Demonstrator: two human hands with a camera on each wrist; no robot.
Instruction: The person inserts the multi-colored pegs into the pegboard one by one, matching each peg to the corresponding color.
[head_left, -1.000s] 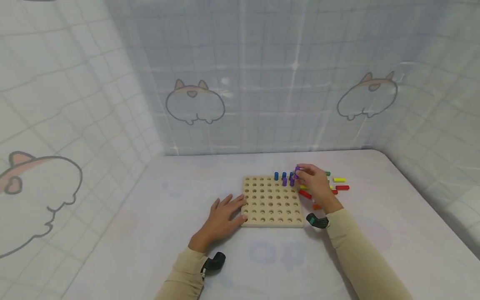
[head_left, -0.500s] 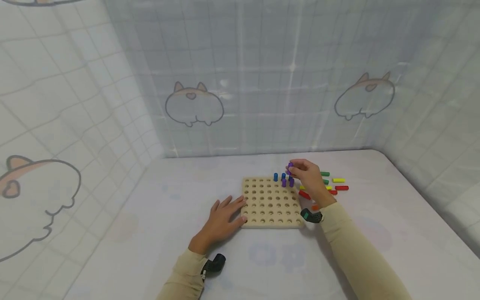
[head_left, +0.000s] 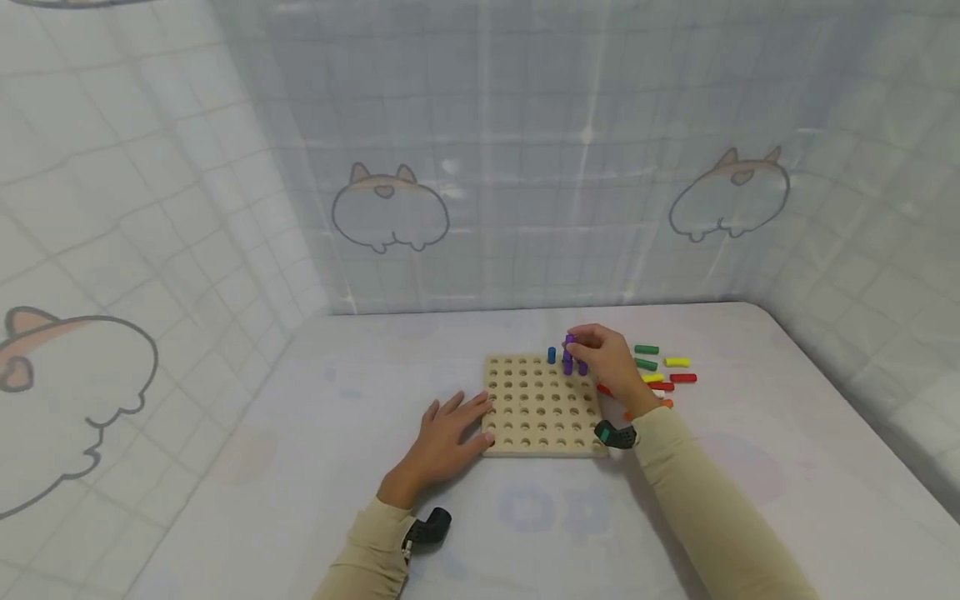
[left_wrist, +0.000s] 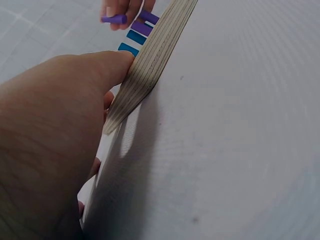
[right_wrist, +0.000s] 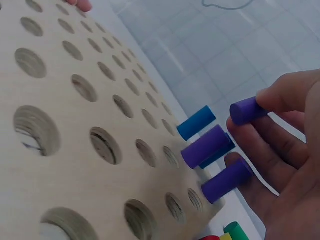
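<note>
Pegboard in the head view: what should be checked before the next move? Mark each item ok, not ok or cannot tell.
1. Left hand on the pegboard: ok, touching its left side.
2. Held purple peg pinched by the right hand: ok.
3. Held purple peg apart from the standing purple pegs: ok.
4. Free hole in those pegs' row: ok, just to their left.
5. Held purple peg lined up with a hole: cannot tell.

both beige sleeves (head_left: 716,500) bear black wrist cameras (head_left: 432,527).
</note>
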